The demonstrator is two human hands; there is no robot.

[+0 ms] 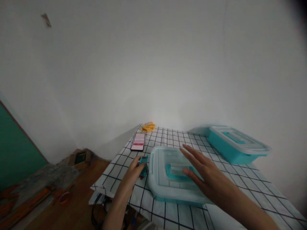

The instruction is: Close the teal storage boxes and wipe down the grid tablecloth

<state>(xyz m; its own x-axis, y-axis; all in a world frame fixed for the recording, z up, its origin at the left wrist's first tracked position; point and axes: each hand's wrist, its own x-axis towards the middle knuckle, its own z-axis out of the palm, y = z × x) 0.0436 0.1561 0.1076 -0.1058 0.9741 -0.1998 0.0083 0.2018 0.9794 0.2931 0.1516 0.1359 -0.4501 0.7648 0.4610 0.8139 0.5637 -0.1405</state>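
Observation:
In front of me a storage box (158,183) with a clear, pale lid and a teal handle (178,176) lies on the checked tablecloth. To the left of the box, my left hand (136,167) is closed around a small teal plastic clip (144,166). Whether the clip is joined to the box I cannot tell. My right hand (202,166) is over the lid's right side, fingers stretched out and slightly apart, holding nothing. Part of the handle and the lid's right edge are hidden behind it.
A second teal box (230,148) with a lid stands at the back right by the white wall. A phone (137,143) with a lit screen lies at the back left, and a yellow cloth-like item (148,126) is behind it. The tablecloth (115,172) drops off at the left edge.

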